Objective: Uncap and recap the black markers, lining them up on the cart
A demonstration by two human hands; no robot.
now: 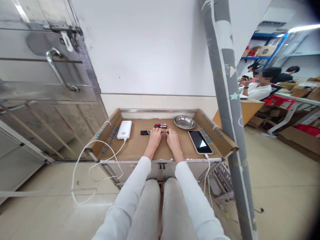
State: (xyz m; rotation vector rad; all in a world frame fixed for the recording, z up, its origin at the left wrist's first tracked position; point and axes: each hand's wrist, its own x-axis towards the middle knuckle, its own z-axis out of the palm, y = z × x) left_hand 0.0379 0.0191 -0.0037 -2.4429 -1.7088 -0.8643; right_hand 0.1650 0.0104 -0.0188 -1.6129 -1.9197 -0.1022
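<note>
Both my hands rest on a cardboard-lined metal tray table (130, 151) in front of my knees. My left hand (155, 137) lies palm down with fingers curled, its tips beside a small black object (145, 132). My right hand (172, 138) lies close beside it, fingers bent, touching a small whitish item between the two hands that I cannot make out. Just beyond the fingertips lie a red and a black pen-like object (160, 125).
A white power bank (124, 129) with a looping white cable (82, 166) sits at the left. A steel dish (184, 122) and a phone (200, 141) sit at the right. A metal cabinet (37, 83) stands left, a wrapped pole (228, 100) right. People sit far right.
</note>
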